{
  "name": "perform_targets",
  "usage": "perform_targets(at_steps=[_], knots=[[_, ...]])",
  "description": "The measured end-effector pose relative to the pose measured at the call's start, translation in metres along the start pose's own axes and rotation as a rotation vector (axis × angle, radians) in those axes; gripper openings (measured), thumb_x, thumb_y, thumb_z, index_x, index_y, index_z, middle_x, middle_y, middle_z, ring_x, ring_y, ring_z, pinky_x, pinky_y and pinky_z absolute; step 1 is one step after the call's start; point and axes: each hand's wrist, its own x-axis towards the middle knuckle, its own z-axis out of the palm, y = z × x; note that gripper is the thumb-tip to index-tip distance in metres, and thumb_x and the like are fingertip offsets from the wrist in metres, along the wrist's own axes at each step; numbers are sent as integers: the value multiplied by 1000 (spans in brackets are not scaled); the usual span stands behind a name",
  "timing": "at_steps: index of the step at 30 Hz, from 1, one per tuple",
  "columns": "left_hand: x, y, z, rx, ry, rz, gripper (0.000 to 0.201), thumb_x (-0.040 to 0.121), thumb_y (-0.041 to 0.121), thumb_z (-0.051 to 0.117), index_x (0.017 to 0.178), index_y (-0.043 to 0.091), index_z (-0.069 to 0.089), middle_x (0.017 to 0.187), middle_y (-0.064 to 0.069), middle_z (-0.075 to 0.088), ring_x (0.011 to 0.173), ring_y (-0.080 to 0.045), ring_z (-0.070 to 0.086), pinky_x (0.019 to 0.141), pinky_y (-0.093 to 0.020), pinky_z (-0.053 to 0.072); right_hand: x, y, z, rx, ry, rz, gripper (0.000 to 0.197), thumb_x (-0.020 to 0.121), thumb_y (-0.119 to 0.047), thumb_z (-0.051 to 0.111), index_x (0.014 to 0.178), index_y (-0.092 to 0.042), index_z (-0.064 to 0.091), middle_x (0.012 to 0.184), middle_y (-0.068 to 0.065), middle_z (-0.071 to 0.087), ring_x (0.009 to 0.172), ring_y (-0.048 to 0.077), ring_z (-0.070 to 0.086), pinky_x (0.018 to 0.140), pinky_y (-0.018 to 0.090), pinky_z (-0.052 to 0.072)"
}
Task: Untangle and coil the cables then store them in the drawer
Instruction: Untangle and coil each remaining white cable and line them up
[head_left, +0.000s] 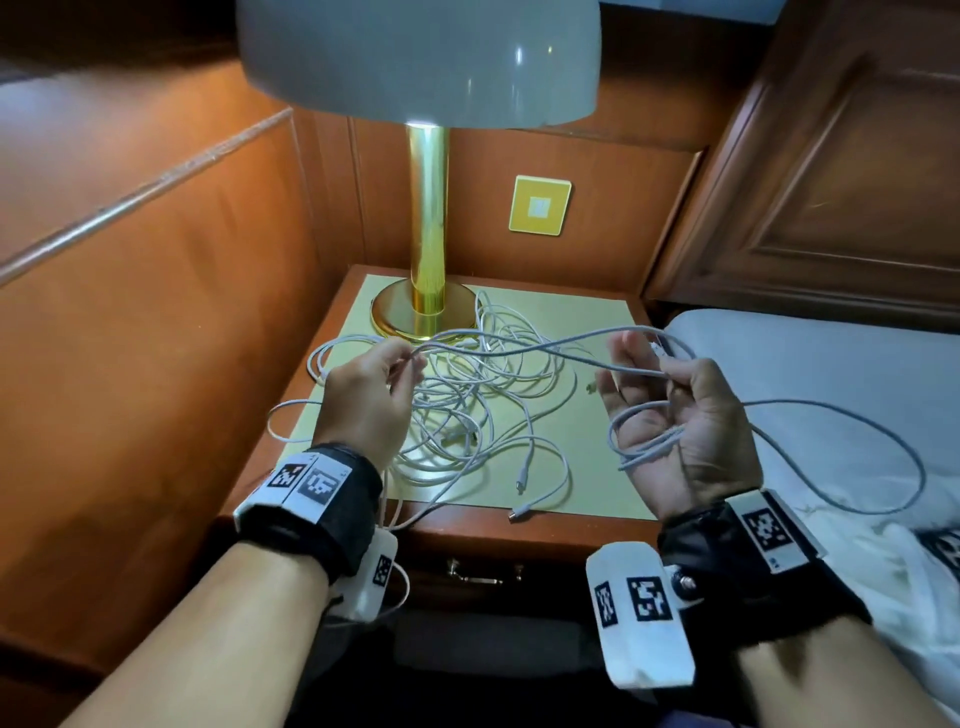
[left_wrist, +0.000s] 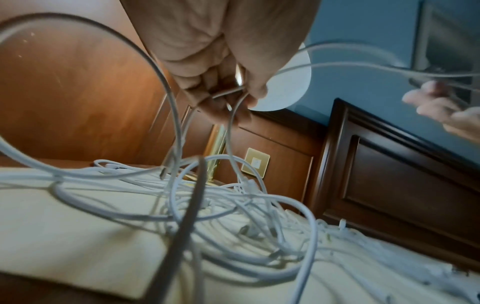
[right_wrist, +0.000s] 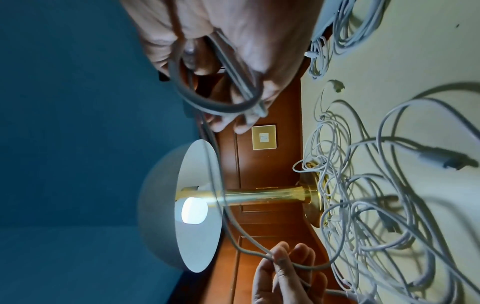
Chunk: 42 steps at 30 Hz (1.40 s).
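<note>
left hand (head_left: 371, 400), centre-left of the head view, back toward the camera, fingers curled; thumb and fingertips pinch a single strand of white cable (head_left: 519, 349). the left wrist view confirms the pinch at its upper middle, with strands hanging from the fingers (left_wrist: 221, 96) to the pile.

right hand (head_left: 680, 421), centre-right, palm up, fingers loosely bent round a few gathered loops of the same cable lying across the palm. the strand runs level between the two hands. one wide loop trails off to the right over the bed (head_left: 831, 364) and comes back to the hand.

poorly seen: the connector near the right fingertips is blurred, type not readable; whether the held strand is free of the pile or still knotted into it, cannot tell. right wrist view is turned sideways, palm loops smeared and dark.

remaining cables (head_left: 467, 410) lie as a loose white tangle in mid-frame on the nightstand (head_left: 587, 322), several plug ends showing at its near edge.

drawer (head_left: 478, 577), lower centre, closed, brass handle; partly hidden by the wrists.

nightstand top pale yellow with wooden rim. brass lamp (head_left: 428, 218) with white shade, lit, at the back. gold wall plate (head_left: 539, 205) on orange-brown panelling; dark headboard (head_left: 831, 182) upper right.
</note>
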Motion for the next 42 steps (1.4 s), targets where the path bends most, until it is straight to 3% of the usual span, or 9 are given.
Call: perform_targets(at_steps=[4, 9, 14, 19, 23, 29, 33, 39, 42], knots=[[3, 9, -1, -318, 67, -51, 15, 100, 29, 61, 103, 21, 72, 82, 5, 74, 77, -4, 71, 68, -24, 59, -6, 3, 6, -82, -35, -2, 25, 95, -7, 48, 73, -5, 60, 72, 4, 71, 85, 21, 75, 82, 36, 60], [11, 18, -6, -664, 113, -136, 15, 105, 16, 49, 95, 25, 57, 96, 5, 76, 99, -19, 74, 71, -37, 62, -8, 19, 0, -720, -147, 51, 29, 95, -27, 59, 71, -11, 58, 71, 6, 67, 67, 21, 71, 60, 34, 53], [11, 26, -11, -749, 108, -133, 24, 104, 6, 45, 95, 27, 53, 97, 11, 75, 104, -13, 71, 75, -37, 62, -9, 31, 1, -1023, -245, 0, 44, 84, -57, 61, 60, -19, 63, 73, 20, 69, 51, 27, 62, 55, 36, 50], [12, 30, -11, -801, 55, -121, 20, 104, 3, 47, 95, 22, 50, 122, -2, 70, 123, -16, 63, 82, -34, 61, -5, 32, -4, -1018, -298, -16, 54, 72, -50, 72, 87, -1, 56, 62, 8, 62, 44, 23, 56, 47, 29, 45], [6, 38, -7, -878, -78, -182, 15, 102, 5, 53, 98, 19, 52, 119, -9, 71, 113, -23, 69, 61, -31, 62, -7, 38, -3, -1160, -380, -46, 34, 84, -31, 76, 105, -13, 55, 72, 7, 56, 50, 19, 61, 49, 29, 49], [-3, 47, -7, -868, -281, -234, 10, 101, 1, 50, 97, 10, 49, 111, -10, 75, 105, -22, 72, 36, -22, 44, -4, 46, -6, -1202, -447, -56, 46, 86, -38, 74, 127, -26, 56, 72, 9, 65, 62, 22, 66, 56, 28, 53], [-12, 46, -14, -833, -351, -274, 9, 96, 14, 61, 97, 8, 54, 107, -12, 76, 101, -25, 74, 35, -23, 44, -1, 43, -8, -1215, -375, -111, 18, 91, -41, 67, 100, -26, 67, 74, 1, 67, 56, 18, 63, 50, 24, 49], [-28, 60, -37, -686, -303, -210, 20, 100, 17, 58, 108, -1, 62, 90, -10, 77, 76, -25, 76, 44, -30, 54, -4, 39, -22, -1026, -307, 36, 46, 85, -60, 66, 76, -16, 75, 63, -3, 56, 52, 16, 49, 61, 38, 40], [-43, 81, -60, -669, -240, -168, 19, 99, 17, 59, 103, -1, 63, 83, -11, 76, 63, -29, 74, 42, -30, 51, -28, 28, -23, -1036, -305, 95, 64, 70, -70, 70, 77, -6, 70, 65, 11, 57, 53, 21, 52, 67, 41, 42]])
